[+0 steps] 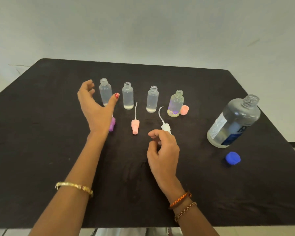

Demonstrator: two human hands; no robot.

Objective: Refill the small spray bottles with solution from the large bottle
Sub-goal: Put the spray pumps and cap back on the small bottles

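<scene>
Four small spray bottles stood mid-bench, margins bare. The left hand hovered, fingers wide; the right hand loosely curled over the white sprayer.

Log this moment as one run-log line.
small bottles: four uncapped, upright | large bottle: open, blue cap on table | left hand: open, beside leftmost bottle | right hand: over white sprayer, grip unclear

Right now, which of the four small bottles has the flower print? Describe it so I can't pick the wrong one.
Start at the large bottle standing open on the right of the black table, then look left to the row of four small open bottles. The flower-print bottle is the row's right end, nearest the large one. Only it has purple flowers near its base and a pink cap beside it; the others are plain.
</scene>
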